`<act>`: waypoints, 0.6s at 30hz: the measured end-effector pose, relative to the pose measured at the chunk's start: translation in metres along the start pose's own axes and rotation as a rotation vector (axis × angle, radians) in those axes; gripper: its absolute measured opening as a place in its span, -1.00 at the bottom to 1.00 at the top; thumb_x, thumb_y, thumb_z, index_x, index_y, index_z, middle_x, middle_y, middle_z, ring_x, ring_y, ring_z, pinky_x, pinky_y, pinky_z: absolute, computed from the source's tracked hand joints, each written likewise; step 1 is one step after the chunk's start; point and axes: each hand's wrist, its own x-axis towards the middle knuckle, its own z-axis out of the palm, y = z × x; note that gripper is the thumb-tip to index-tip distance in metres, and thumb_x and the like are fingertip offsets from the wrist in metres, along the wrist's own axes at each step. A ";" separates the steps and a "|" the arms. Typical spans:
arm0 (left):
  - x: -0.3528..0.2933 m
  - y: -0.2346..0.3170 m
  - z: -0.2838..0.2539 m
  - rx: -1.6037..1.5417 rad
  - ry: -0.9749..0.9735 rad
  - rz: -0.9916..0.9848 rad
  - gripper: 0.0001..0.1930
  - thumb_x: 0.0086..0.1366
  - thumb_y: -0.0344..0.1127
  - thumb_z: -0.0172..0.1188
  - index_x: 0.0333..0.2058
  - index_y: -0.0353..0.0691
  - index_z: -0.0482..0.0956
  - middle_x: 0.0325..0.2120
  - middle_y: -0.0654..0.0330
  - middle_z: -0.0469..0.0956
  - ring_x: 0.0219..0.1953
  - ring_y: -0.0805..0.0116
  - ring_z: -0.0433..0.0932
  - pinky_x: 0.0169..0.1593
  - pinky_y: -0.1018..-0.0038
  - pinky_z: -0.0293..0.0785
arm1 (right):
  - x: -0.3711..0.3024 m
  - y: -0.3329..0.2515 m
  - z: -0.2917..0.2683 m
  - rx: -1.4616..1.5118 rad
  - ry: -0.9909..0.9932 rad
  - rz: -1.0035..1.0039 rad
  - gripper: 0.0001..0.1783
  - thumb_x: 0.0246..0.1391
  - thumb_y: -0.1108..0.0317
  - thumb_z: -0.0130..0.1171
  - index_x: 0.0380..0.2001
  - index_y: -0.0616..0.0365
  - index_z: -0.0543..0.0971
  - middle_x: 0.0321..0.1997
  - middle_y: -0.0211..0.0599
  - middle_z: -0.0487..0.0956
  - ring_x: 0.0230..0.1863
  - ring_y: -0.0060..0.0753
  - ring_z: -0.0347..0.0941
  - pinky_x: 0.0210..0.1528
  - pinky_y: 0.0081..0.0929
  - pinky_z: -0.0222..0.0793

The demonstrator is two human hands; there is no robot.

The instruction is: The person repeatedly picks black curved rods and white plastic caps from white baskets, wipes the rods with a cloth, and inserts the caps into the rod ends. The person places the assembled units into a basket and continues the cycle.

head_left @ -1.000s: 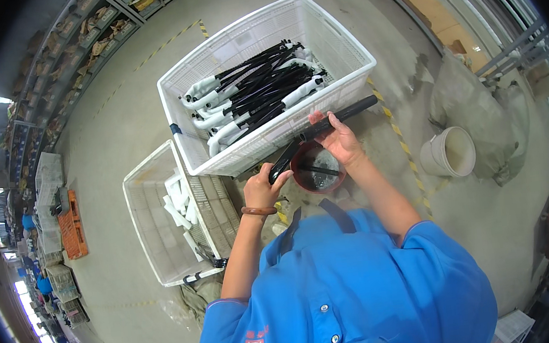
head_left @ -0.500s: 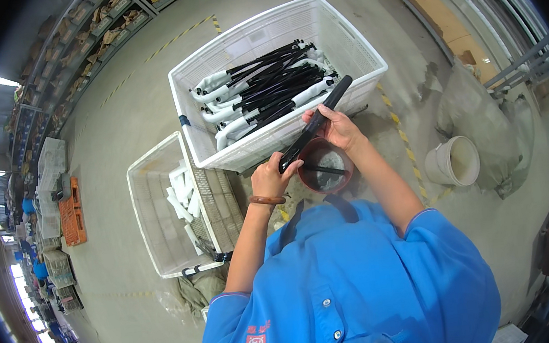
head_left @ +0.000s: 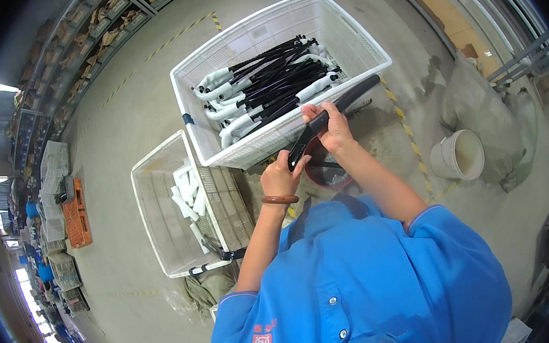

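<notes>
Both my hands hold a long black tube (head_left: 360, 91), slanting from lower left to upper right in front of the large white crate. My left hand (head_left: 280, 179), with a brown bangle at the wrist, is wrapped round its glossy lower end. Midway along, my right hand (head_left: 335, 131) grips it, the matt upper part sticking out beyond the fingers. Inside the large white crate (head_left: 265, 140) lies a pile of black rods (head_left: 272, 80) with white-wrapped curved ends. Beneath the tube stands a reddish bucket (head_left: 335, 175), partly hidden by my hands and right forearm.
A smaller off-white crate (head_left: 163, 249) to the left holds several white pieces (head_left: 187, 192). On the right are a white bucket (head_left: 444, 159) and a bulky grey sheet-covered heap (head_left: 491, 121). Stocked shelves (head_left: 87, 47) and an orange crate (head_left: 76, 220) line the left side.
The tube's upper end has swung right and tilted flatter. My left hand has moved slightly right with it; both hands keep their hold. The whole view has shifted a little.
</notes>
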 end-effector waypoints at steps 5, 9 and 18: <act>0.000 0.009 0.011 -0.012 0.009 -0.035 -0.57 0.19 0.06 0.28 -0.30 -0.23 0.48 -0.61 -0.10 0.56 -0.51 -0.15 0.58 -0.46 0.07 0.47 | 0.005 0.020 0.009 -0.237 0.051 -0.085 -0.87 0.14 0.44 0.04 -0.38 0.31 0.44 -0.37 -0.10 0.58 -0.46 -0.24 0.56 -0.41 -0.35 0.56; 0.006 -0.007 0.009 0.044 -0.050 -0.007 -0.63 0.14 -0.01 0.32 -0.30 -0.18 0.48 -0.58 -0.05 0.59 -0.49 -0.11 0.60 -0.43 0.07 0.50 | -0.015 0.037 0.004 -0.396 -0.035 -0.015 -0.87 0.24 0.37 0.04 -0.39 0.14 0.39 -0.42 -0.26 0.52 -0.42 -0.34 0.52 -0.30 -0.32 0.54; 0.046 -0.032 -0.038 -0.048 -0.203 -0.001 -0.67 0.16 -0.03 0.30 -0.31 -0.18 0.56 -0.53 -0.10 0.59 -0.42 -0.18 0.58 -0.33 0.03 0.49 | -0.081 -0.068 0.036 -1.834 -0.395 -1.096 -0.45 -0.17 0.14 0.42 -0.11 0.12 0.50 -0.25 -0.21 0.55 -0.26 -0.14 0.51 -0.10 -0.32 0.41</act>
